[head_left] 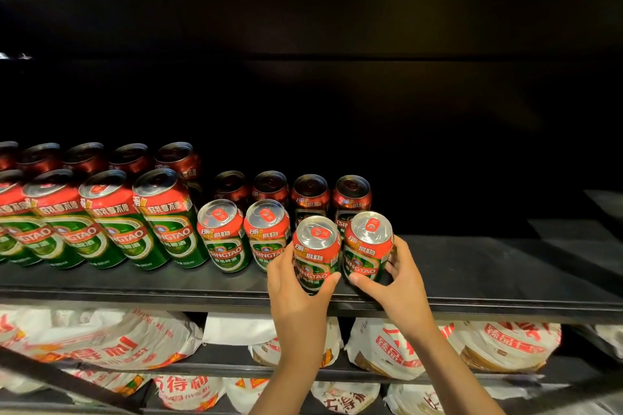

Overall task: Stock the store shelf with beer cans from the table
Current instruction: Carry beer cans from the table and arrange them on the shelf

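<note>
Your left hand (296, 283) fingers curled round one can (316, 253), your right hand (399, 283) fingers gripping a second can (368, 248), both cans upright at the shelf (488, 276) front, right of the stocked row (101, 222).

Shelf (472, 266): carries all the beer cans, which fill its left and middle; its right part lies beyond the last cans.
Tall cans (111, 219): far left, in two rows, one behind the other.
Short cans (242, 232): just right of the tall cans, two in front, four in a row behind.
Left hand (296, 286): at the shelf's front edge, holding left can (315, 253), right of the short front pair.
Right hand (401, 276): holds right can (367, 246), touching the left can's right side.
Bagged goods (472, 344): on the lower shelves beneath.
</note>
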Action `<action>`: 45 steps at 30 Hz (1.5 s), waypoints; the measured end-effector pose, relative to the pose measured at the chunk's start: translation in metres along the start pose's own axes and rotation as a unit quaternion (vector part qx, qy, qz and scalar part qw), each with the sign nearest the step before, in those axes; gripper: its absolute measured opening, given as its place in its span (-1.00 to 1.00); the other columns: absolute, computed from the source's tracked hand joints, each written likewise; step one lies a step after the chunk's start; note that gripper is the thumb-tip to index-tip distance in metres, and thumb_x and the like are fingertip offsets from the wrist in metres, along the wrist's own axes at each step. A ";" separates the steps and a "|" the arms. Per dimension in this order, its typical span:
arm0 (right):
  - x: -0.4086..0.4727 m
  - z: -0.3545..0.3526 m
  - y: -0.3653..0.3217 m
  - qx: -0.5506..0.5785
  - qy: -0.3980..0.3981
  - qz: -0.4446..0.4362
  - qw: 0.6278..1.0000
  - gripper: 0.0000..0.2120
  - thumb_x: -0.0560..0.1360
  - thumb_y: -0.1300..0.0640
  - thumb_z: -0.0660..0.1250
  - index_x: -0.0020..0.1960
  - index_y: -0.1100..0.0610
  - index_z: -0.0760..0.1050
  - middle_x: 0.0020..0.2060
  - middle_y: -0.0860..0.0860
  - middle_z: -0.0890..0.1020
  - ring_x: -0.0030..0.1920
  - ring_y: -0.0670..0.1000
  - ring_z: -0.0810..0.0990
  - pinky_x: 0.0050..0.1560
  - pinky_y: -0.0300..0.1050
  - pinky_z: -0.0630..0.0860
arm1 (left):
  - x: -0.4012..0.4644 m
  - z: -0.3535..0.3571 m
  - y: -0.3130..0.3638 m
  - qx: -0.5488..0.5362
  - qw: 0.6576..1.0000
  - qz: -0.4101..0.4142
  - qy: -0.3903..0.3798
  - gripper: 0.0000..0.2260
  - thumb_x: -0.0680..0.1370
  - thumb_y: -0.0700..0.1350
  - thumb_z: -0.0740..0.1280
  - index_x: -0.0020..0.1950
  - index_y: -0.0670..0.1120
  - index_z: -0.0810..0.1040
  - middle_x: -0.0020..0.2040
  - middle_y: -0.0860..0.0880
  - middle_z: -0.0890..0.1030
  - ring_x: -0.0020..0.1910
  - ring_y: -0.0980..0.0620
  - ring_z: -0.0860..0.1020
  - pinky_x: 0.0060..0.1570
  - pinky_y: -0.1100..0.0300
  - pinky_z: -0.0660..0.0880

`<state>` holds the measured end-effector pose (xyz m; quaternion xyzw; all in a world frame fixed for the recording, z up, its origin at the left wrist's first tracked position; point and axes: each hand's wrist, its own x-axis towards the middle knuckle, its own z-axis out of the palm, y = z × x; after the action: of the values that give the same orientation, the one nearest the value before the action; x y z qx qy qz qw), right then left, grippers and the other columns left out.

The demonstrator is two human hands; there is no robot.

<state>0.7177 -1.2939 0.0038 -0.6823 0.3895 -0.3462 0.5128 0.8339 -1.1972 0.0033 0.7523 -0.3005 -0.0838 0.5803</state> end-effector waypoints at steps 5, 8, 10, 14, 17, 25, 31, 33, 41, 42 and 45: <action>0.002 -0.003 0.002 -0.022 -0.020 0.000 1.000 -0.34 0.35 0.14 0.52 0.23 -0.30 0.24 0.17 -0.38 0.42 0.18 -0.36 0.41 0.03 -0.53 0.39 | 0.000 -0.002 -0.002 -0.004 1.000 0.003 -0.011 -0.35 0.35 -0.06 0.53 0.37 0.04 0.32 0.21 0.11 0.36 0.26 0.10 0.39 0.22 0.20 0.42; 0.001 -0.002 0.002 -0.033 -0.028 -0.002 0.999 -0.36 0.37 0.15 0.50 0.20 -0.33 0.23 0.15 -0.39 0.40 0.18 -0.33 0.41 0.01 -0.55 0.37 | -0.003 -0.008 -0.009 -0.005 0.999 0.033 -0.037 -0.37 0.41 -0.10 0.48 0.40 0.09 0.28 0.30 0.11 0.37 0.31 0.14 0.36 0.22 0.36 0.34; 0.002 -0.002 0.002 -0.030 -0.023 -0.005 0.999 -0.36 0.36 0.11 0.51 0.21 -0.32 0.24 0.19 -0.32 0.42 0.21 -0.30 0.42 0.03 -0.51 0.40 | -0.005 -0.011 -0.010 -0.021 0.998 0.023 -0.050 -0.38 0.43 -0.10 0.46 0.37 0.20 0.24 0.31 0.13 0.39 0.30 0.19 0.37 0.15 0.51 0.29; 0.002 -0.002 0.001 -0.024 -0.012 -0.015 1.000 -0.38 0.35 0.12 0.52 0.18 -0.32 0.28 0.22 -0.22 0.44 0.23 -0.28 0.43 0.03 -0.57 0.37 | -0.005 -0.009 -0.011 -0.041 0.999 0.011 -0.029 -0.39 0.41 -0.10 0.47 0.36 0.18 0.26 0.31 0.10 0.42 0.23 0.27 0.41 0.10 0.59 0.32; 0.002 -0.002 0.003 -0.022 -0.013 -0.012 1.000 -0.37 0.34 0.08 0.52 0.27 -0.25 0.30 0.25 -0.19 0.48 0.26 -0.18 0.45 0.07 -0.50 0.40 | -0.007 -0.004 -0.008 -0.049 0.999 0.015 -0.002 -0.40 0.40 -0.10 0.47 0.36 0.14 0.29 0.29 0.08 0.43 0.23 0.26 0.42 0.13 0.54 0.35; 0.002 -0.004 0.006 -0.026 -0.037 -0.007 0.999 -0.33 0.38 0.17 0.49 0.36 -0.15 0.27 0.26 -0.24 0.46 0.28 -0.24 0.41 0.16 -0.44 0.38 | -0.015 0.000 -0.014 -0.005 0.999 0.042 0.022 -0.38 0.41 -0.07 0.45 0.42 -0.05 0.30 0.27 0.02 0.38 0.24 0.17 0.40 0.20 0.50 0.33; 0.001 -0.003 0.006 -0.036 -0.024 -0.011 0.999 -0.35 0.39 0.22 0.48 0.28 -0.24 0.27 0.23 -0.24 0.45 0.21 -0.34 0.42 0.05 -0.54 0.39 | -0.014 0.002 -0.013 0.005 0.998 0.040 0.043 -0.47 0.42 -0.13 0.45 0.35 -0.08 0.37 0.22 0.02 0.44 0.20 0.12 0.45 0.18 0.29 0.39; 0.002 -0.003 0.008 -0.032 -0.023 -0.010 0.999 -0.36 0.38 0.22 0.49 0.32 -0.16 0.31 0.24 -0.21 0.48 0.23 -0.30 0.44 0.08 -0.49 0.41 | -0.013 0.005 -0.011 0.004 0.998 0.037 0.053 -0.47 0.41 -0.15 0.46 0.34 -0.08 0.39 0.19 0.03 0.44 0.18 0.13 0.45 0.15 0.33 0.37; 0.002 -0.002 0.006 -0.019 -0.014 -0.003 1.000 -0.37 0.35 0.22 0.51 0.25 -0.21 0.32 0.18 -0.27 0.49 0.15 -0.43 0.44 0.03 -0.54 0.40 | -0.011 0.009 -0.009 0.008 0.997 0.030 0.074 -0.46 0.40 -0.14 0.47 0.35 -0.09 0.41 0.15 -0.01 0.44 0.15 0.17 0.45 0.10 0.54 0.34; 0.002 -0.002 0.006 -0.018 -0.012 -0.001 1.000 -0.38 0.35 0.22 0.51 0.22 -0.23 0.33 0.17 -0.27 0.50 0.13 -0.44 0.44 0.01 -0.55 0.41 | -0.011 0.009 -0.009 0.009 0.997 0.028 0.078 -0.46 0.40 -0.14 0.47 0.35 -0.09 0.41 0.14 -0.02 0.45 0.14 0.17 0.45 0.10 0.50 0.35; 0.002 0.000 0.006 -0.017 -0.008 0.007 1.000 -0.39 0.35 0.21 0.52 0.22 -0.23 0.33 0.17 -0.27 0.50 0.12 -0.41 0.46 -0.02 -0.54 0.42 | -0.009 0.011 -0.007 0.006 0.996 0.018 0.084 -0.46 0.40 -0.15 0.47 0.36 -0.09 0.41 0.13 -0.02 0.45 0.13 0.14 0.46 0.11 0.32 0.40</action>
<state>0.7173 -1.2968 -0.0016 -0.6911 0.3956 -0.3302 0.5068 0.8236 -1.2004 -0.0087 0.7547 -0.2648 -0.0082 0.6002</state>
